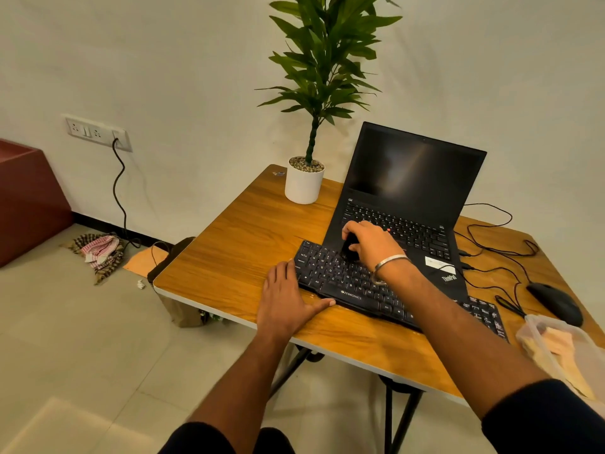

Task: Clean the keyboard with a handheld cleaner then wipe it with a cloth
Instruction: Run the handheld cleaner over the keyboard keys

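Head view, left to right: a wall socket (97, 132) with a black cable (119, 191) hanging to the floor, where a heap of checked cloth (98, 255) lies by the skirting; a wooden tabletop (235, 244) follows, with a white plant pot (303, 184) at its far left corner; the left hand (288, 299) lies flat and relaxed on the wood, fingers straight, its fingertips and thumb touching the left end of the black keyboard (347, 283), which runs along the near edge; the right hand (370, 240), a bangle on its wrist, clasps a small black handheld cleaner (350, 249) and holds it tip-down on the keyboard's upper rows; behind, an open laptop (409, 198) with a dark screen stands partly over the keyboard's far side; a black mouse (556, 303) sits near the right edge among wires; a clear container (537, 326) holding a pale cloth (556, 347) rests at the near right corner.
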